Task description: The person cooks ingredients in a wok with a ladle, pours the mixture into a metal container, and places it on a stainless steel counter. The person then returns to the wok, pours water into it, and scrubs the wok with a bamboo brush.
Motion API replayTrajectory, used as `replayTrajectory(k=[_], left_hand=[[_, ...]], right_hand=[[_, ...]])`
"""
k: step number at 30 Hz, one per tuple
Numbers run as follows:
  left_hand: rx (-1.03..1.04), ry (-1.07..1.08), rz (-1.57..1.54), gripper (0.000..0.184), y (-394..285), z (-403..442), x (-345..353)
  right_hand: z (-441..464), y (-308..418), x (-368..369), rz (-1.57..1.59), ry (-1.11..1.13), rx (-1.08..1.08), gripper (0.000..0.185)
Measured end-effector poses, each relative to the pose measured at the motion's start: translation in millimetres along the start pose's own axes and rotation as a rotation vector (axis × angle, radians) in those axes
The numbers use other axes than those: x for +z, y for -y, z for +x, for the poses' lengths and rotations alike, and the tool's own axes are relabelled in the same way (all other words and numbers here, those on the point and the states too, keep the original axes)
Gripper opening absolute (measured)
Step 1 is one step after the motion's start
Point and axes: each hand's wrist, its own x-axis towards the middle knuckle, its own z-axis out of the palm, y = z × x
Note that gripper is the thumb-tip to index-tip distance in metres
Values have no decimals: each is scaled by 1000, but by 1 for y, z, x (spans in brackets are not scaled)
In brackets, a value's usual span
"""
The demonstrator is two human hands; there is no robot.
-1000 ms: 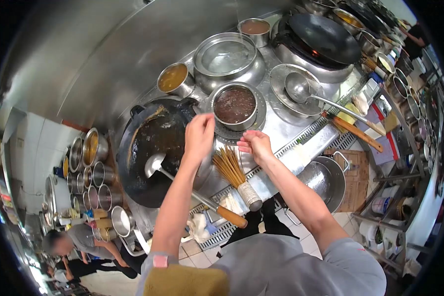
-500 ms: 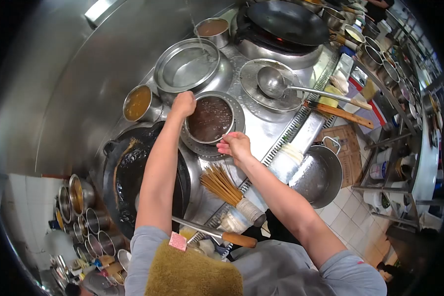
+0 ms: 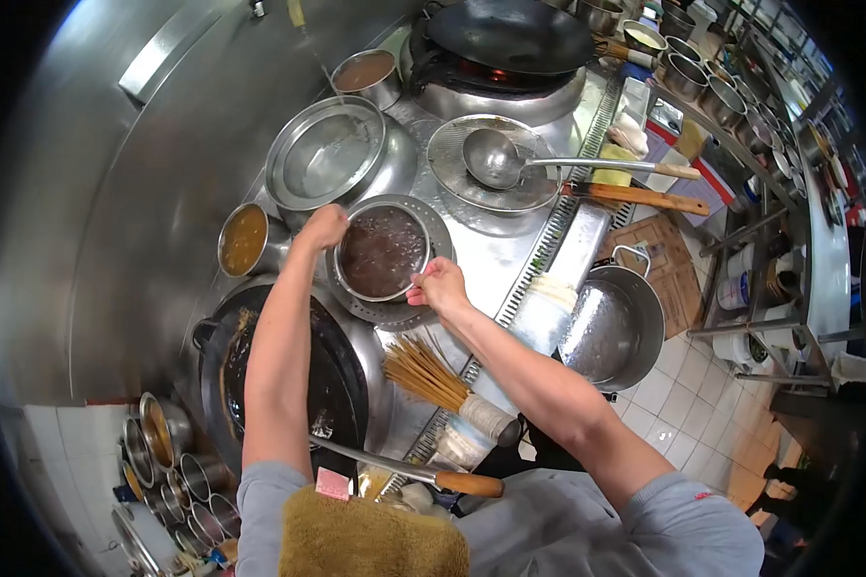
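A round metal pot of dark brown liquid point(image 3: 385, 252) sits on a perforated metal ring point(image 3: 441, 231) in the middle of the steel stove top. On its left side, my left hand point(image 3: 324, 228) is closed at the rim. My right hand point(image 3: 440, 286) pinches the rim at the lower right, thumb and fingers together. Just behind the pot stands a wide basin of clear water point(image 3: 327, 159). To the left is a smaller pot of orange-brown sauce point(image 3: 243, 240). Below my left forearm lies a dark, oily wok point(image 3: 342, 385).
A ladle point(image 3: 494, 159) rests on a round strainer point(image 3: 443, 144), handle pointing right. Nearer me are a bamboo wok brush point(image 3: 428, 375) and a wooden-handled tool point(image 3: 467, 483). A black wok point(image 3: 510, 38) sits over a lit burner. A deep pot point(image 3: 611, 327) stands at right.
The whole view has shifted, so the stove top appears further left. Both hands stay at the pot's rim, and the pot remains on its ring.
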Motion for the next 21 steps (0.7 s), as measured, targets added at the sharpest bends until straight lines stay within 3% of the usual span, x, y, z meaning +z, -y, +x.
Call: replayTrajectory(k=[6, 9, 13, 21], left_hand=[[66, 88, -263, 20, -18, -25, -35], [-44, 197, -254, 18, -97, -63, -73], [-38, 286, -548, 8, -131, -71, -79], [97, 340, -629, 7, -301, -118, -56]], right_hand=[[-22, 40, -19, 55, 128, -27, 18], [-45, 60, -39, 113, 155, -60, 12], [-99, 113, -80, 62, 148, -134, 16], [-197, 175, -219, 66, 96, -236, 16]])
